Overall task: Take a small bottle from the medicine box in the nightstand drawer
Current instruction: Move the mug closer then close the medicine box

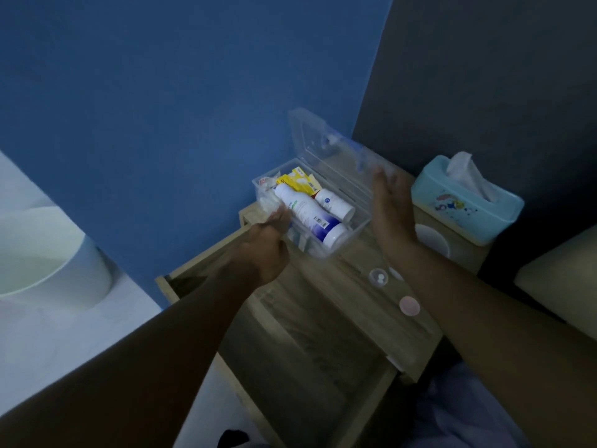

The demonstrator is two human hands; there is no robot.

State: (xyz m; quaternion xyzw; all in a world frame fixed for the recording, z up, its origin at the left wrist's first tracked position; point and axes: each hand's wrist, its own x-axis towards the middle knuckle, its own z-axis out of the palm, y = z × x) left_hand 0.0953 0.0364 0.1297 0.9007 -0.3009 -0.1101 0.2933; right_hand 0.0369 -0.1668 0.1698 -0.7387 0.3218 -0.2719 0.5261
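Note:
A clear plastic medicine box (350, 236) sits at the back of the wooden nightstand top (326, 318), and its lid (326, 147) stands open toward the wall. Inside lie a large white bottle with a blue end (307, 213), a small white bottle (334, 203) beside it, and a yellow packet (295, 182). My left hand (266, 244) grips the box's near left wall, fingertips next to the large bottle. My right hand (389, 208) is flat, with its fingers apart and blurred, against the right edge of the open lid.
A light blue tissue box (465, 210) stands at the right. A small clear cap with two white pills (378, 278) and a pink round lid (409, 305) lie near my right arm. The open drawer (181, 284) juts out left. A white bin (48, 260) stands far left.

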